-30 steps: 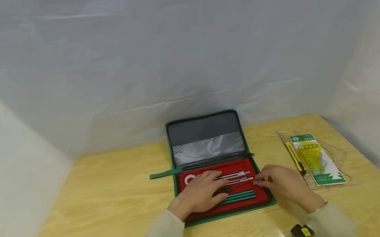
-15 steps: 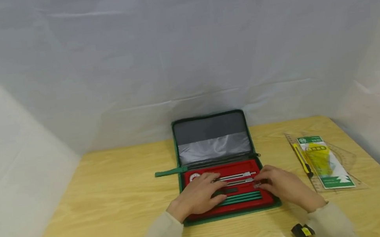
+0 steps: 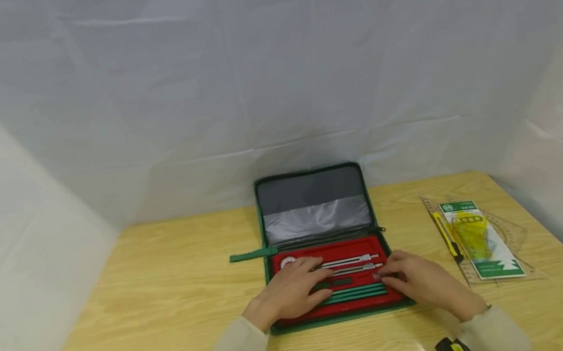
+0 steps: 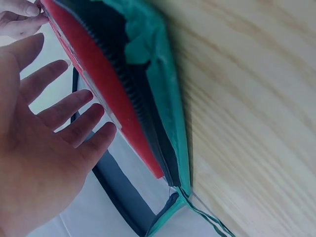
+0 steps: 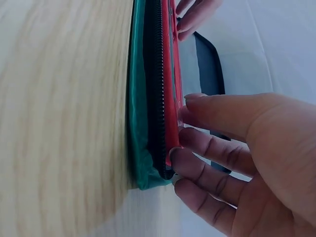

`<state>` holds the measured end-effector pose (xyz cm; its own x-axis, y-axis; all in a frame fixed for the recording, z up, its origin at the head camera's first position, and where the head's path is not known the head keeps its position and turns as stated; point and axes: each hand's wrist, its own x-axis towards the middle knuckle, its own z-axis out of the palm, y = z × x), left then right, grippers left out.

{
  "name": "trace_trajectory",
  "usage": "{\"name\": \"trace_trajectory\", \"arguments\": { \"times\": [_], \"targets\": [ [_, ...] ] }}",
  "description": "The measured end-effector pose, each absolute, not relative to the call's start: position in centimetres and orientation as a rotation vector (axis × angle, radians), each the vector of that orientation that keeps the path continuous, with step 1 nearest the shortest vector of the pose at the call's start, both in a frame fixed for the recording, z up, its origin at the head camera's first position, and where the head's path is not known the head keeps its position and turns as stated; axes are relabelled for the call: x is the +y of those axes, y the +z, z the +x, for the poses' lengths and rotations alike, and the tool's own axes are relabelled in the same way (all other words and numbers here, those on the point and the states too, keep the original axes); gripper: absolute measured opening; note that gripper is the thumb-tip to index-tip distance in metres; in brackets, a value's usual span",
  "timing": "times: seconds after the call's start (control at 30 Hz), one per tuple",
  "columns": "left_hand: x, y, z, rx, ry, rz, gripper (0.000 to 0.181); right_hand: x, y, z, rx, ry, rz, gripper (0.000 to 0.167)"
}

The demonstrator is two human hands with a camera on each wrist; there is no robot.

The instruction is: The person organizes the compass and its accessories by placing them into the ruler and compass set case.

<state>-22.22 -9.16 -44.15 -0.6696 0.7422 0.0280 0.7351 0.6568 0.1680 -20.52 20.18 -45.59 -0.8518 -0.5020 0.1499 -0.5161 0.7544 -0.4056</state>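
Observation:
A green zip case (image 3: 341, 321) lies unfolded, its red tray (image 3: 366, 304) holding two silver compasses (image 3: 347, 261), several green pencils (image 3: 361, 292) and a white round dial (image 3: 287, 262). My left hand (image 3: 293, 291) lies over the tray's left part, fingers spread and loosely bent; in the left wrist view its palm (image 4: 44, 148) shows nothing held. At the tray's right end my right hand (image 3: 421, 281) pinches a small clear piece (image 3: 376, 275) between thumb and index finger, low at the tray. In the right wrist view, its other fingertips (image 5: 185, 160) are by the tray's corner.
To the right lie a yellow cutter (image 3: 447, 237), a green-and-white packet (image 3: 498, 269) with a yellow template, and clear rulers (image 3: 533, 273) under them. A black tape measure (image 3: 451, 349) sits by the right sleeve. A white sheet (image 3: 270, 83) stands behind the table (image 3: 184, 281).
The head view has swung slightly left. My right hand has brought the small clear piece a little lower at the tray's right end. The left hand stays nearly where it was.

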Motion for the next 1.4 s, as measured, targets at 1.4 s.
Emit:
{"name": "trace_trajectory", "arguments": {
  "times": [1.4],
  "targets": [
    [-6.3, -43.7, -23.6, 2.761, 0.278, 1.303, 0.048, 27.8, -45.9, -21.5, -2.827, 0.733, 0.042, 0.030]
  ]
}}
